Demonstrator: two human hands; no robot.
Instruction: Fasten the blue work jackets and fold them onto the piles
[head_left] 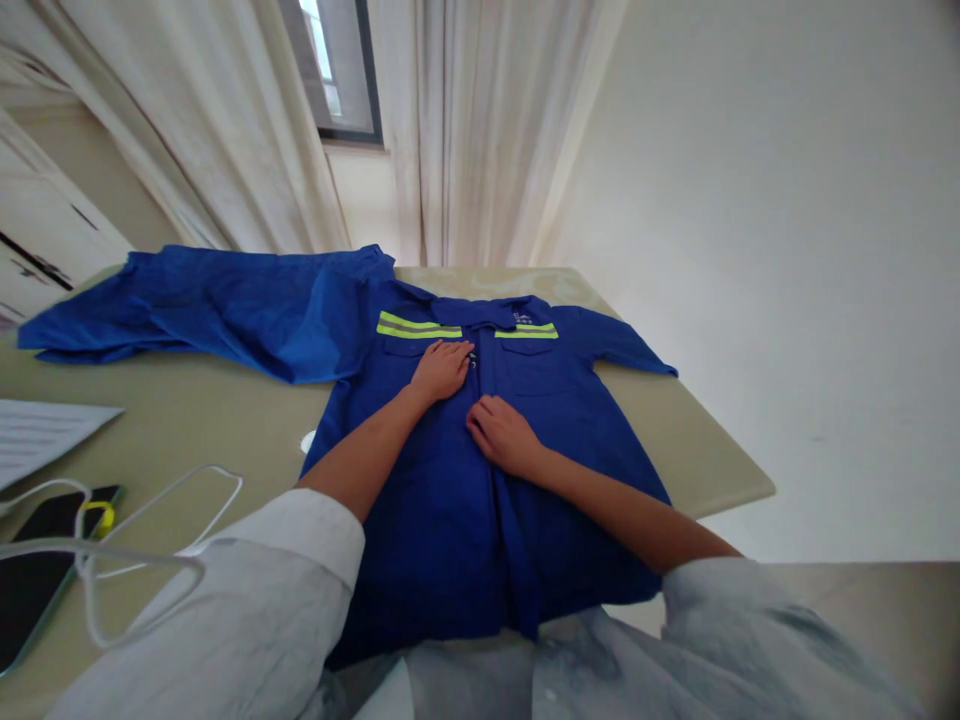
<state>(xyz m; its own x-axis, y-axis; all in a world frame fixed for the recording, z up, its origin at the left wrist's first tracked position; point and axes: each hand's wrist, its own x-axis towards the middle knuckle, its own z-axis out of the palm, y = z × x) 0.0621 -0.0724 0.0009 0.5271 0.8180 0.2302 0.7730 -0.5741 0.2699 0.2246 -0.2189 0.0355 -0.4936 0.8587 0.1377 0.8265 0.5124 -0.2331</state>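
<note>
A blue work jacket [427, 480] lies spread front side up on the table, with yellow-and-grey reflective strips across its chest. My left hand [444, 370] rests flat on its left chest, fingers stretched toward the front opening beside a small snap or button. Lower down, my right hand [504, 434] is closed at the front placket, its fingertips curled on the fabric edge. Below the right hand the placket hangs loose toward the hem. The jacket's left sleeve is partly hidden by other blue cloth.
More folded blue clothing [247, 305] lies at the back left of the table [705, 455]. On the left are a printed sheet [49, 435], a dark phone [37, 570] and a looping white cable [142, 555]. Curtains [480, 130] and a white wall [787, 250] stand behind and to the right.
</note>
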